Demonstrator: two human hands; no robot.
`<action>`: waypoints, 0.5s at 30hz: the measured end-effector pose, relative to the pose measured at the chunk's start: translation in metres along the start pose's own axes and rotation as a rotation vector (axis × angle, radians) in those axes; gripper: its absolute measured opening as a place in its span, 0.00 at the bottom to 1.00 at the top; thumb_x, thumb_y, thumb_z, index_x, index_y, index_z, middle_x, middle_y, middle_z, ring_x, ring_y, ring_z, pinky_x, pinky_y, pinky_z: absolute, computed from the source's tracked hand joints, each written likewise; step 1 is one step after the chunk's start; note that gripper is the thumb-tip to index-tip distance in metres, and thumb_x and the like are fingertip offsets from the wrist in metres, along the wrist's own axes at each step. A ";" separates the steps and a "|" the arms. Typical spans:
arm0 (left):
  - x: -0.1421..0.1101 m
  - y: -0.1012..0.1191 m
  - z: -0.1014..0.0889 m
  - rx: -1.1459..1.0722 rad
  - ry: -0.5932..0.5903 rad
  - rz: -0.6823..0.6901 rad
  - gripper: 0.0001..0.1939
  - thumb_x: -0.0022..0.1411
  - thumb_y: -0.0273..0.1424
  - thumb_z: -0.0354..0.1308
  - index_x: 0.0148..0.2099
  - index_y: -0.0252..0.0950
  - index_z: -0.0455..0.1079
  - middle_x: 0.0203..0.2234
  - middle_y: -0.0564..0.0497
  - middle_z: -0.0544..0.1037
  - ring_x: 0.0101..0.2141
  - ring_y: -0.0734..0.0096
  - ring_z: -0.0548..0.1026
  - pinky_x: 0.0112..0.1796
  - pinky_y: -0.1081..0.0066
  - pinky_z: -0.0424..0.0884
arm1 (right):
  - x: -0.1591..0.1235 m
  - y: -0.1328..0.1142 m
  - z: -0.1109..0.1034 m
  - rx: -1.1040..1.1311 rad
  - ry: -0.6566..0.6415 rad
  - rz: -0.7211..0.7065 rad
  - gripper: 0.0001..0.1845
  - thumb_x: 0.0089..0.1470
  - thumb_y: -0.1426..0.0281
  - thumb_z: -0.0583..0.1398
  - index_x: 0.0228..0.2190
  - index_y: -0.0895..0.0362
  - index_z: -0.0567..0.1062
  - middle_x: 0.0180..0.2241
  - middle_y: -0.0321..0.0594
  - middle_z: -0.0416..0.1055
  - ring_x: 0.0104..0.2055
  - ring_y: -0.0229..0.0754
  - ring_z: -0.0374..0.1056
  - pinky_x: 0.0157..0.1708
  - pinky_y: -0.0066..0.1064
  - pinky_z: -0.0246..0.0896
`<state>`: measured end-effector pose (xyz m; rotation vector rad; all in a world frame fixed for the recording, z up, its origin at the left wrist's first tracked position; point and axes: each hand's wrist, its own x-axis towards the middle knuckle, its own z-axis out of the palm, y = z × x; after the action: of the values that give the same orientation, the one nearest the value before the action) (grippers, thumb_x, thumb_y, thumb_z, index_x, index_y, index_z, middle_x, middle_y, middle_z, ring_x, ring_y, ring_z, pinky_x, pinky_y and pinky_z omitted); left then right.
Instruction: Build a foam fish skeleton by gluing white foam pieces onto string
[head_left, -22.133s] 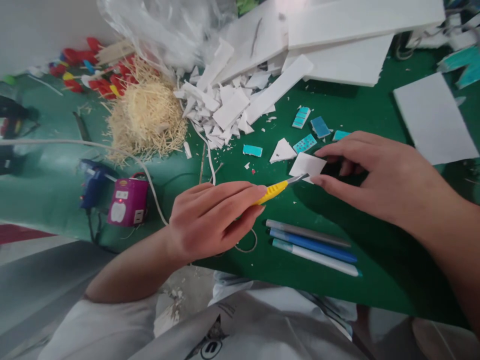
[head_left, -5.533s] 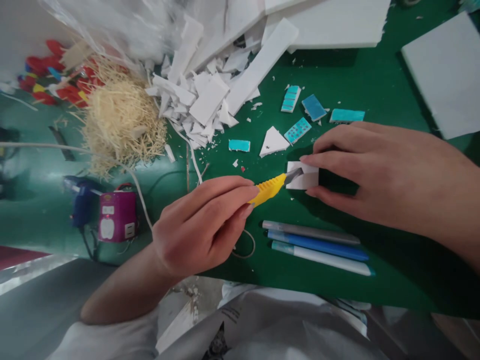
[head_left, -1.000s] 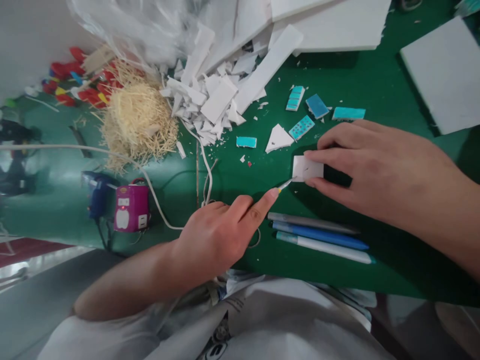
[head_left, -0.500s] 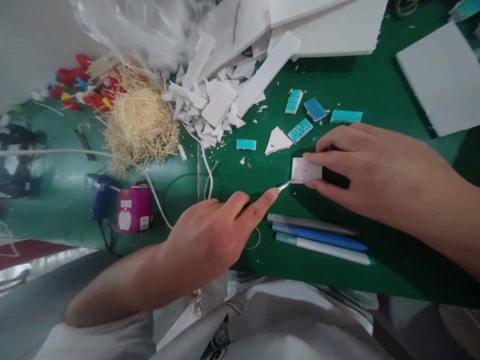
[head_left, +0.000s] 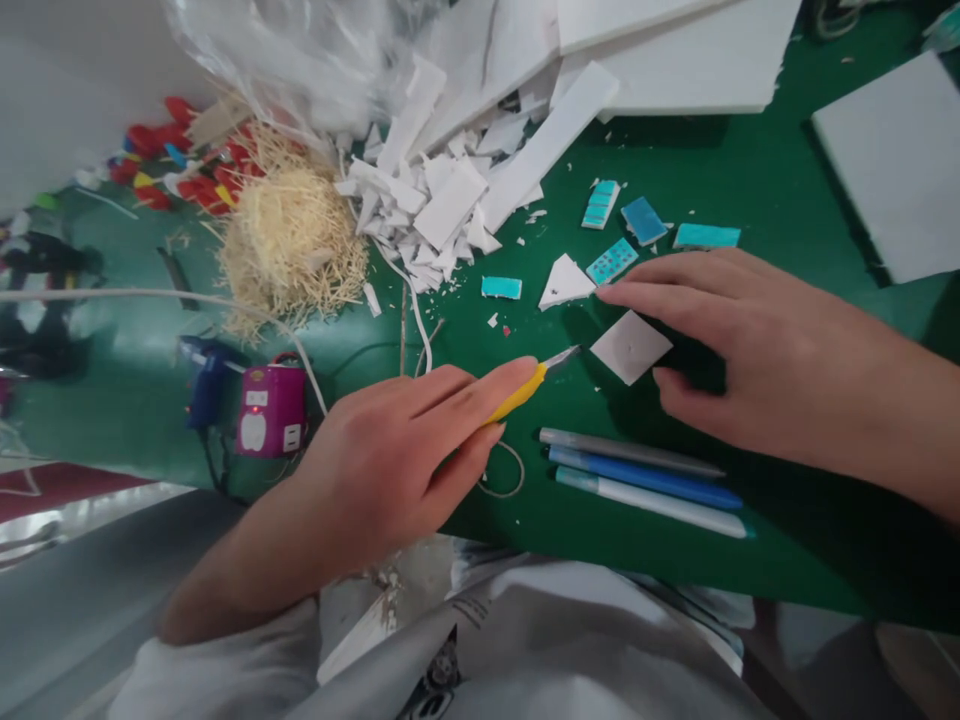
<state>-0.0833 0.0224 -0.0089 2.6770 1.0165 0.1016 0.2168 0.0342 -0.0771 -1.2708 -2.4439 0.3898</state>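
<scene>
White square foam piece [head_left: 631, 347] has been turned cornerwise; yellow-handled craft knife [head_left: 517, 395], pinched by left hand [head_left: 397, 440], is drawn clear; right hand [head_left: 757, 340] is spread; cutting seemingly interrupted.

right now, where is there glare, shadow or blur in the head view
Head view: pale sheen on the left of the green table; head view: dark shadow below the right hand; head view: plastic bag looks hazy.
</scene>
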 end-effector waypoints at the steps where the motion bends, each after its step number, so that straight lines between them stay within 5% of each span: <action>1: 0.003 -0.001 0.001 0.011 -0.004 0.007 0.22 0.77 0.25 0.52 0.70 0.34 0.65 0.42 0.50 0.84 0.34 0.72 0.81 0.35 0.71 0.75 | 0.000 -0.002 0.001 0.004 0.011 0.026 0.30 0.61 0.68 0.57 0.63 0.57 0.73 0.59 0.51 0.76 0.58 0.59 0.73 0.55 0.52 0.74; 5: 0.015 -0.002 0.007 0.024 -0.005 0.032 0.22 0.77 0.26 0.52 0.69 0.33 0.66 0.40 0.51 0.83 0.33 0.70 0.81 0.32 0.70 0.75 | -0.001 -0.006 0.004 -0.044 0.018 0.065 0.33 0.59 0.57 0.62 0.63 0.56 0.73 0.54 0.53 0.77 0.55 0.64 0.73 0.53 0.54 0.73; 11: 0.026 0.000 0.019 0.080 0.012 0.032 0.20 0.78 0.26 0.50 0.67 0.36 0.70 0.42 0.51 0.84 0.38 0.73 0.82 0.38 0.73 0.77 | 0.000 -0.001 0.005 -0.027 0.058 0.074 0.29 0.61 0.63 0.59 0.62 0.57 0.74 0.51 0.52 0.79 0.50 0.59 0.75 0.50 0.51 0.73; 15: 0.029 0.003 0.023 0.106 -0.007 0.020 0.21 0.78 0.27 0.49 0.69 0.38 0.68 0.42 0.51 0.83 0.37 0.74 0.81 0.33 0.76 0.74 | 0.000 -0.001 0.008 0.004 0.075 0.089 0.24 0.62 0.64 0.58 0.58 0.53 0.78 0.51 0.48 0.80 0.51 0.57 0.76 0.51 0.49 0.73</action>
<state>-0.0561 0.0343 -0.0316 2.7812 1.0209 0.0438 0.2124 0.0335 -0.0837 -1.3711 -2.3289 0.3637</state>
